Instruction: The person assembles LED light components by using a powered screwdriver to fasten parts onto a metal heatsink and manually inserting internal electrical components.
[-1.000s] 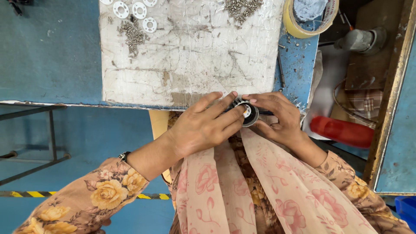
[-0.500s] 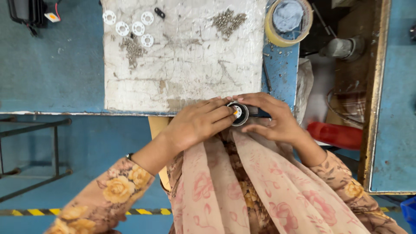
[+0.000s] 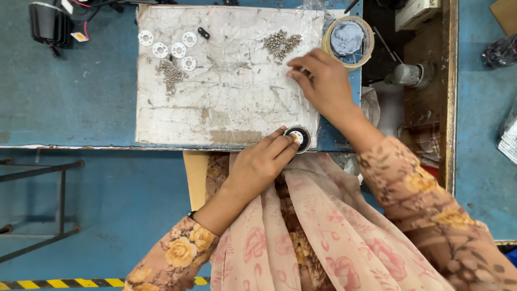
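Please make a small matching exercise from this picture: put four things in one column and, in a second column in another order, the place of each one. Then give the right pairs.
Things
1. white discs
2. roll of tape
3. round black part
4. right hand

Places
A. at the near edge of the white board, under the left hand fingertips
B. at the far left corner of the board, beside a pile of small metal pieces
C. just off the board's far right corner, with a blue-grey cloth inside
D. stretched out toward the screw pile at the far right of the board

Pairs: 1-B, 2-C, 3-A, 4-D
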